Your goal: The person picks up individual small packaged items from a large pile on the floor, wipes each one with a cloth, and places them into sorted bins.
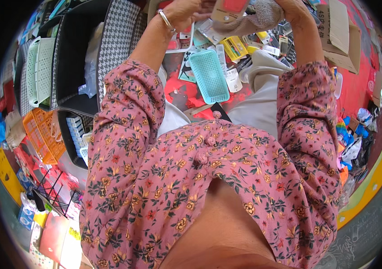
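At the top edge, my left hand point(185, 14), with a silver bangle on its wrist, reaches inward. Its fingers are blurred beside a carded package point(229, 10) with a red part, so whether they grip it is unclear. My right hand point(292, 10) is partly cut off by the frame and holds a fuzzy grey-brown cloth point(259, 19) that hangs behind the package. Below both hands, a turquoise plastic basket point(209, 77) lies between my legs. A yellow pack point(234, 48) and a white tag-shaped card point(233, 80) lie around it.
On the left stand black bins with a houndstooth side point(118, 38), a pale green basket point(40, 71) and an orange basket point(43, 134). An open cardboard box point(344, 47) stands at the right on red ground. Colourful bags point(352, 136) pile up lower right.
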The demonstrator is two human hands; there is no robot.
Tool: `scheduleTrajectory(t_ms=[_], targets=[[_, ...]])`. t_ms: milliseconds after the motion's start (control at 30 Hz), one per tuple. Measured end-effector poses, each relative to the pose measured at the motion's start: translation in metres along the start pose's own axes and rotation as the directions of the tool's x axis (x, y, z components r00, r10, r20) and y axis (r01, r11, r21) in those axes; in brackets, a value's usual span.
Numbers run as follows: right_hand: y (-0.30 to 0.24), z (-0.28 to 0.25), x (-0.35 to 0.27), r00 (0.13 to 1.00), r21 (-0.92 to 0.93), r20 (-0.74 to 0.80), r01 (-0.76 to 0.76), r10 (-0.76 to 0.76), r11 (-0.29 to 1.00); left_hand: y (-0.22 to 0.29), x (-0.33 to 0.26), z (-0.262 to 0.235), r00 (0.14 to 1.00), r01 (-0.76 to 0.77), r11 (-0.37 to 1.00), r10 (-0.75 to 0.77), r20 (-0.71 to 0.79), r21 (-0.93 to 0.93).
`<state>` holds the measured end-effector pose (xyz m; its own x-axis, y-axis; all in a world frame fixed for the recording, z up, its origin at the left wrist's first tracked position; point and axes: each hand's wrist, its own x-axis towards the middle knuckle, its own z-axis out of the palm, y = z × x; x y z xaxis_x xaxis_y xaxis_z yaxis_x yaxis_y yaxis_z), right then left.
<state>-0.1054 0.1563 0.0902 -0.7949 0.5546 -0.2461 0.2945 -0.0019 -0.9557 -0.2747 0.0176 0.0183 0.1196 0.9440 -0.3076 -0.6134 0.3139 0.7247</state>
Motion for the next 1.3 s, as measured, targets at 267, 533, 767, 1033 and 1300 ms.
scheduleTrajectory(t_ms=[267,533,767,1033,1300], targets=[[0.041,0.03,0.001,0.982,0.043,-0.181,-0.051,0.058,0.998,-0.024,-0.01,0.004,0.974,0.06,0.98,-0.015,0.226,-0.192],[-0.014,0.005,-0.012,0.773,0.299,-0.628,0.137,0.087,0.944,-0.007,-0.011,0.002,0.992,-0.107,0.925,0.126,0.029,-0.364],[0.009,0.107,0.005,0.61,-0.752,0.13,0.574,-0.781,0.324,-0.032,-0.007,0.012,0.998,-0.06,0.865,0.069,0.0,-0.498],[-0.001,0.084,-0.001,0.782,-0.705,-0.241,0.266,-0.574,0.658,-0.012,-0.024,0.039,0.998,0.063,0.972,-0.057,0.032,-0.225],[0.0,0.027,0.004,0.488,-0.591,-0.732,-0.107,-0.476,0.8,-0.015,-0.027,0.038,0.996,0.069,0.992,-0.074,-0.043,-0.108]])
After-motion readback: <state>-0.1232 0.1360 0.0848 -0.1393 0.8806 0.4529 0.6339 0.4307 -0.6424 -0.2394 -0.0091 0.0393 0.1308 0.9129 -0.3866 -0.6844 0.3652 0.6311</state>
